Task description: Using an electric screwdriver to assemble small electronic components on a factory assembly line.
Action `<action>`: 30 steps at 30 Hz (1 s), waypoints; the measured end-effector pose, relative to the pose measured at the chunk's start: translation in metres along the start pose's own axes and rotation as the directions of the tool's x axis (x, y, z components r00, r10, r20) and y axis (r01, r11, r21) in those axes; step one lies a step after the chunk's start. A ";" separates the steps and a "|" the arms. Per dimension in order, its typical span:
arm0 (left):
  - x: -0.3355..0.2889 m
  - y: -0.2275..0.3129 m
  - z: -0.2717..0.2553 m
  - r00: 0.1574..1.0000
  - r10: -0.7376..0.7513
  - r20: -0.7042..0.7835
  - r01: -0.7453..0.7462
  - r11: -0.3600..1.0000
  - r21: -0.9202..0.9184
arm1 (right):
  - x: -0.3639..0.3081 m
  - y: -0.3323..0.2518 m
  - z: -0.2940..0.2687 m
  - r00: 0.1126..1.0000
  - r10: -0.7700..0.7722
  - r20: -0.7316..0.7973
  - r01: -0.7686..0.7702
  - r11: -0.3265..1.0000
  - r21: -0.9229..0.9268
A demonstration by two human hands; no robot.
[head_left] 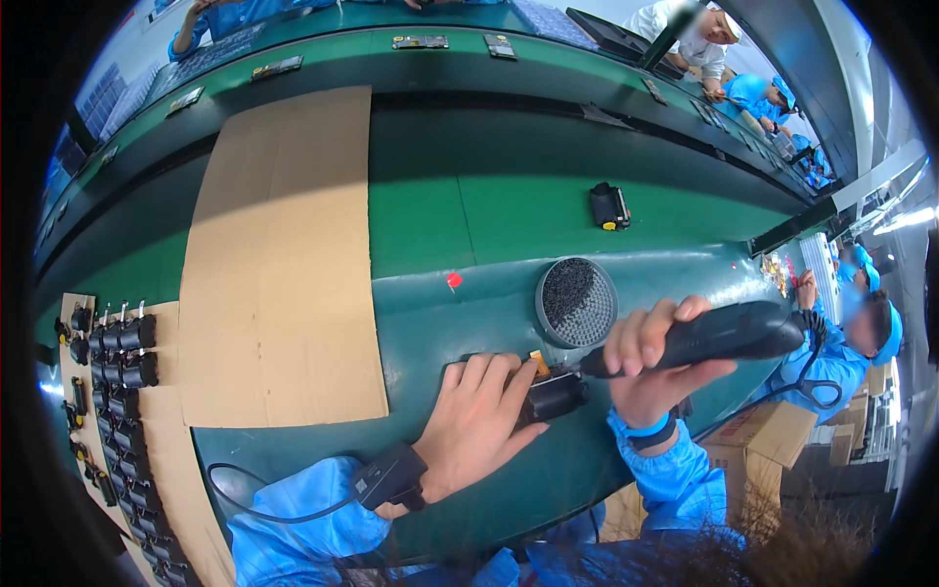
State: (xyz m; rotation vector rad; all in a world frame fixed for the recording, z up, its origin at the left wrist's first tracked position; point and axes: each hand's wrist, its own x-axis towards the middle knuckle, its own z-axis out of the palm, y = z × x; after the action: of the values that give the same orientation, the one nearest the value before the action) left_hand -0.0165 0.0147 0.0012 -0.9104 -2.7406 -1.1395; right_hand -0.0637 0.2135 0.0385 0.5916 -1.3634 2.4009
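My right hand (650, 367) is wrapped round a black electric screwdriver (729, 338), held almost level, its tip pointing left at a small black device. That device (556, 395) lies on the green mat, with an orange flex tab (539, 364) standing at its upper edge. My left hand (479, 416) grips the device's left end between thumb and fingers. Just beyond it is a round dish (577, 303) of small black screws, part of its dotted bottom showing. Whether the screwdriver's tip touches the device is too small to tell.
Cardboard (284, 264) covers the bench's left side. Rows of black devices (122, 421) stand on a board at far left. Another device (609, 206) and a red scrap (454, 281) lie farther back. Circuit boards (421, 42) sit along the far line; co-workers (851, 362) are at right.
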 end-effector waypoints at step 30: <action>0.000 -0.001 -0.001 1.000 -0.006 0.002 0.006 1.000 -0.001 | -0.026 0.022 0.018 0.969 0.089 0.229 -0.075 0.995 -0.071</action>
State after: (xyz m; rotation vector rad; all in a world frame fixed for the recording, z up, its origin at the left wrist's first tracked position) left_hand -0.0174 0.0140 0.0011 -0.9038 -2.7467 -1.1411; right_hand -0.0472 0.1852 0.0179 0.8364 -1.5789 2.4044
